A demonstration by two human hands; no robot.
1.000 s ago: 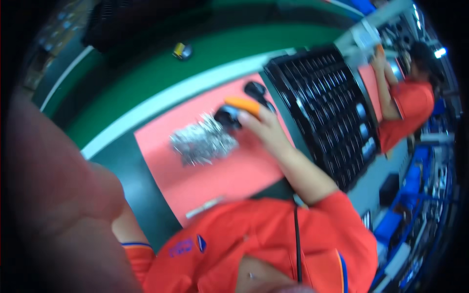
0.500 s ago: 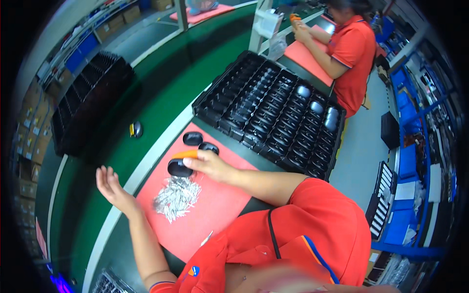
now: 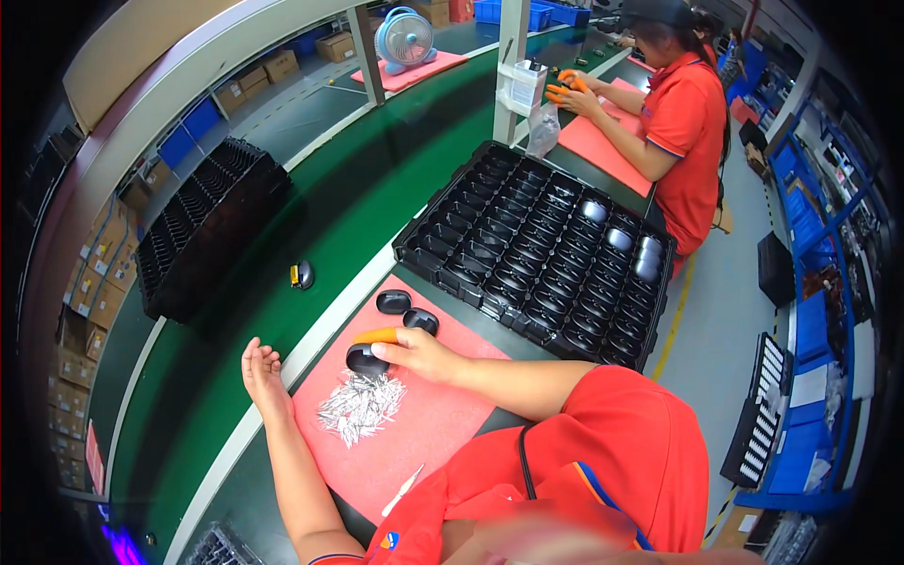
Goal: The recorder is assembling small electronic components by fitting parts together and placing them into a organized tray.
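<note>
- The right hand (image 3: 410, 353) is closed on a black case (image 3: 365, 361), held just above or against the far edge of a pile of thin pale strips (image 3: 350, 412); the height is hard to judge.
- Thumb in front, orange finger cover (image 3: 377, 335) along the top: a light, steady pinch should suit the smooth shell.
- The left hand (image 3: 264, 372) is loosely open, fingers part curled, apparently with nothing in it, beside the white rail (image 3: 313, 347).
- Keep the case level and clear of the strips, which look easy to scatter.
- Two more cases (image 3: 394, 301) (image 3: 421, 322) sit close beyond on the pink mat (image 3: 443, 433), limiting room that way.
- A slim white tool (image 3: 403, 490) lies at the mat's near edge, by the shirt.
- A big black tray (image 3: 452, 279) fills the counter (image 3: 252, 476) to the right, near the forearm.
</note>
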